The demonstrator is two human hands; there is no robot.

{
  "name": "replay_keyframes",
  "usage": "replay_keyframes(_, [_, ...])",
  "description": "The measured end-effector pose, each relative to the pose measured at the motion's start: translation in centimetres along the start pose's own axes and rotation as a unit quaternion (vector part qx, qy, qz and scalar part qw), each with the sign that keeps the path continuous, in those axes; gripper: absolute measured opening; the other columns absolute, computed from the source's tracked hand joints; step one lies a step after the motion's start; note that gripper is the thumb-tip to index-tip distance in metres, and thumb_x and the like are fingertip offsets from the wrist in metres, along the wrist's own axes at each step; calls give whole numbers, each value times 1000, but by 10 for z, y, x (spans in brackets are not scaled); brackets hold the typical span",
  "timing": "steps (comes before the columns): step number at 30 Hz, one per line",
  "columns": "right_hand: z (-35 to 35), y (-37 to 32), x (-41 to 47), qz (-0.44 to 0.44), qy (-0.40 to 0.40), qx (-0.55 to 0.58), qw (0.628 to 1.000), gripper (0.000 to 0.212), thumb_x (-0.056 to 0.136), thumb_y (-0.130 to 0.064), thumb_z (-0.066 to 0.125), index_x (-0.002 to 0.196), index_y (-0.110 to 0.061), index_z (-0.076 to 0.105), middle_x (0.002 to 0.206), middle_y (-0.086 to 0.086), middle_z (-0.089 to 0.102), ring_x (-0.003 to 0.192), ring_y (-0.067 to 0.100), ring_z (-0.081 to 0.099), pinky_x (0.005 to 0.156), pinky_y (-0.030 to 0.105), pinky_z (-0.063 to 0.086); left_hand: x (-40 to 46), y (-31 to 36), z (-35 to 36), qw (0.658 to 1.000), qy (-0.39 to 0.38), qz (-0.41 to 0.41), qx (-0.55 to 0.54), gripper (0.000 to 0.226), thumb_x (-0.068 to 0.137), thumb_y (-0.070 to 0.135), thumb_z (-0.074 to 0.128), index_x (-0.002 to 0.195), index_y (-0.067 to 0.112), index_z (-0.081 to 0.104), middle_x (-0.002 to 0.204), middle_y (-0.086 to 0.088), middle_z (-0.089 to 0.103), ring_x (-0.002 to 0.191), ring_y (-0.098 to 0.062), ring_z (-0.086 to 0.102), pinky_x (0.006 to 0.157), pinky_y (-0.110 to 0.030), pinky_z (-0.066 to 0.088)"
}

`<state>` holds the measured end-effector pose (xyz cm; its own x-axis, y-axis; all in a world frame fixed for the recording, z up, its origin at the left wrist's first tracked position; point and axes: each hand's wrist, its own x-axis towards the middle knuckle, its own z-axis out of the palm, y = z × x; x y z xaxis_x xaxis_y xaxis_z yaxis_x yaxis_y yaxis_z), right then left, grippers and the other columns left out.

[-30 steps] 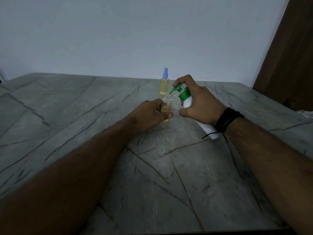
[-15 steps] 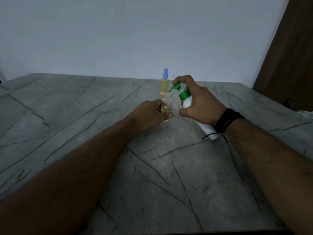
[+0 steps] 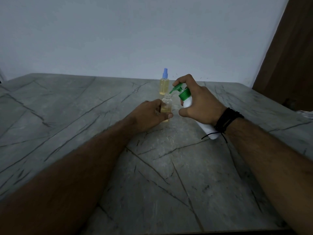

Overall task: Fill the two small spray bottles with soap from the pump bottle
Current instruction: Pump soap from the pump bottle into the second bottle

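Observation:
My left hand (image 3: 149,116) grips a small clear spray bottle (image 3: 166,106) that stands uncapped on the table, partly full of yellow soap. My right hand (image 3: 199,106) holds the white pump bottle (image 3: 187,101) tilted, with its green pump head (image 3: 177,88) under my index finger. The green nozzle tip sits just above the small bottle's open neck. A second small spray bottle (image 3: 164,85) with a blue cap stands behind them, filled with yellow liquid.
The grey veined stone table (image 3: 84,124) runs to a pale wall behind. A brown wooden door (image 3: 291,56) is at the right, with a white object (image 3: 306,113) at the table's right edge. I wear black bands on my right wrist (image 3: 227,119).
The pump head has risen slightly under my finger between the earlier frames and now. Both hands and both small bottles stay in place.

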<state>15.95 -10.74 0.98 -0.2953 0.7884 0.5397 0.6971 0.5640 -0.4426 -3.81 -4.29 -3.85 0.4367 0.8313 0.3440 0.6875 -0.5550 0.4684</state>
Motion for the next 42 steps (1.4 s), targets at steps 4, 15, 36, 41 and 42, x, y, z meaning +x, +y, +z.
replay_keyframes(4, [1, -1, 0, -2, -9, -5, 1000, 70, 68, -7, 73, 128, -28, 44, 76, -10, 60, 66, 19, 62, 61, 33, 50, -1, 0, 0, 1000, 5, 8, -1, 39, 81, 68, 56, 99, 35, 51, 82, 21, 53, 75, 1, 53, 56, -20, 33])
replay_keyframes(15, [1, -1, 0, -6, -8, -8, 1000, 71, 68, -7, 74, 129, -27, 43, 75, -8, 61, 66, 18, 62, 60, 28, 48, 0, 1, -1, 1000, -3, 2, -4, 35, 84, 62, 59, 99, 32, 50, 81, 20, 52, 75, -1, 52, 56, -20, 33])
replay_keyframes(36, [1, -2, 0, -2, -9, -1, 1000, 70, 69, -6, 73, 129, -27, 43, 78, 2, 64, 68, 23, 62, 63, 36, 50, -1, 3, -1, 1000, -10, 3, -11, 36, 85, 60, 59, 102, 30, 50, 81, 21, 50, 75, 0, 51, 57, -20, 33])
replay_keyframes(41, [0, -1, 0, 1, 0, 1, 1000, 67, 68, -6, 74, 125, -25, 45, 75, -10, 60, 65, 13, 60, 61, 31, 49, 0, 2, -1, 1000, -14, -3, -16, 38, 84, 61, 59, 105, 29, 51, 83, 18, 51, 77, -1, 52, 58, -21, 35])
replay_keyframes(42, [0, -1, 0, 2, 0, 1, 1000, 68, 68, -6, 74, 126, -25, 45, 76, -9, 61, 66, 15, 61, 62, 31, 49, 0, 2, -1, 1000, -15, -2, -17, 39, 84, 61, 58, 105, 29, 52, 83, 19, 52, 78, -1, 53, 59, -21, 35])
